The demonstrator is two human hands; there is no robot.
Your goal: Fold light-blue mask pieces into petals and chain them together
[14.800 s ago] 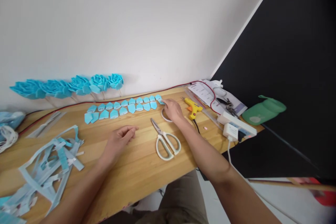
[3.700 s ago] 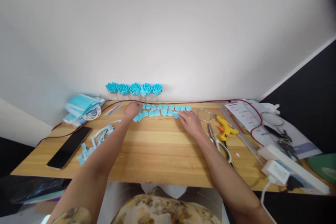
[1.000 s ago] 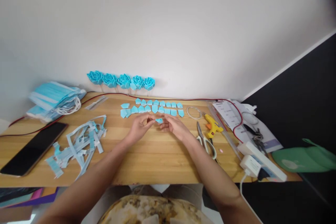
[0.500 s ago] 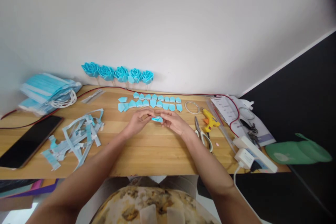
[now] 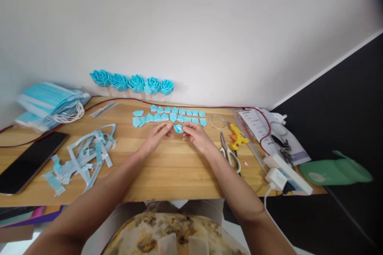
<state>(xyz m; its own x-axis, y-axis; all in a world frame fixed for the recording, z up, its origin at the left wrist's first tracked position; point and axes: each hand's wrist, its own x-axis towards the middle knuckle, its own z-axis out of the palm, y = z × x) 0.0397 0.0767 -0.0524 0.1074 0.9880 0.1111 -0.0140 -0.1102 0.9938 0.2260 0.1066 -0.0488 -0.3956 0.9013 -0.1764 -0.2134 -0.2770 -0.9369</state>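
Between my hands, over the middle of the desk, is a small folded piece of blue mask fabric (image 5: 178, 128), shaped like a petal with a pale patch showing. My right hand (image 5: 197, 135) pinches its right edge with thumb and fingertips. At the left edge, my left hand (image 5: 157, 137) has its thumb and fingers pressed together against the piece. Just beyond my hands lie two rows of similar folded blue petals (image 5: 173, 117). Scissors (image 5: 229, 153) and a yellow hot glue gun (image 5: 238, 136) rest to the right of my right hand.
Several blue fabric roses (image 5: 137, 83) on stems lean against the wall. At left are stacked face masks (image 5: 49, 99), mask scraps (image 5: 86, 159) and a phone (image 5: 31, 163). At right are a wire ring (image 5: 218, 122), papers (image 5: 254, 121), a power strip (image 5: 291, 175) and a green pouch (image 5: 332, 171).
Both hands have drawn slightly apart and turned the blue piece, so its pale patch now faces up. The view has shifted a little.
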